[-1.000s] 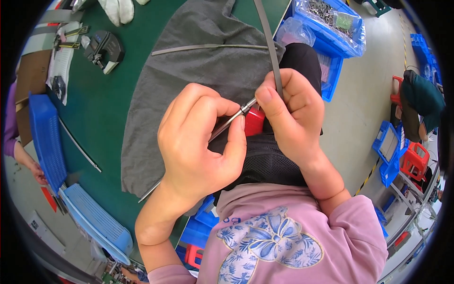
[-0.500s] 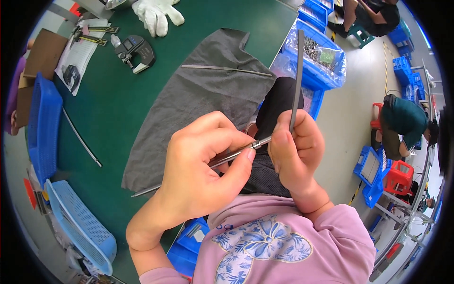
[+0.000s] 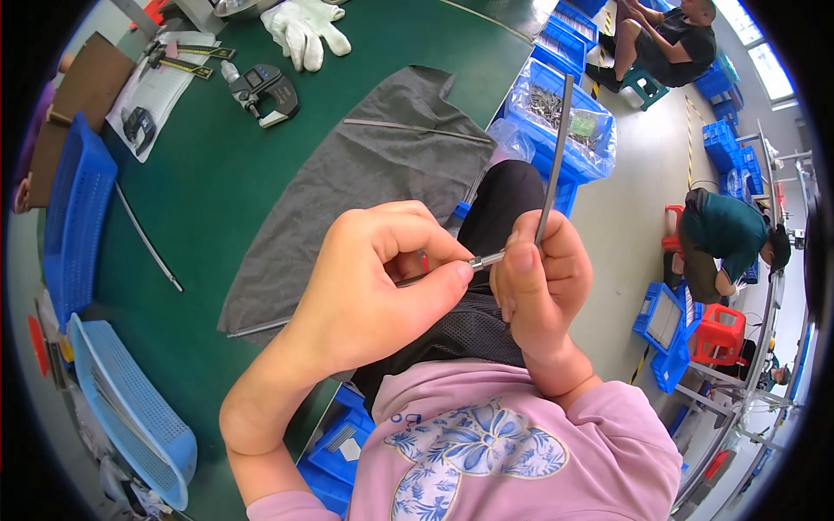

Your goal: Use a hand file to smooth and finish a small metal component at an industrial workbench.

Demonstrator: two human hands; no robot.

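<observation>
My left hand (image 3: 382, 282) pinches a thin metal rod (image 3: 478, 263) between thumb and forefinger, close to a small collar at its end. My right hand (image 3: 546, 282) is closed around a long, narrow dark grey strip (image 3: 559, 152) that rises from its fist. Its thumb and fingers also meet the rod's tip, so the strip and rod cross there. Beyond the hands a dark grey cloth (image 3: 347, 191) covers part of the green table (image 3: 208, 156), with a thin rod (image 3: 417, 129) lying across it. Another rod end (image 3: 256, 328) shows past my left wrist; whether it belongs to the held rod is hidden.
A digital micrometer (image 3: 261, 89), white glove (image 3: 306, 33) and calipers (image 3: 187, 66) lie at the far left. Blue baskets (image 3: 76, 217) line the left edge, near a thin tube (image 3: 148, 239). A blue bin (image 3: 565, 122) holds bagged metal parts. Two people sit at the right.
The view has shifted slightly. Both hands keep their grips and stay close together; the strip leans a little more to the right, and the left hand covers more of the rod.
</observation>
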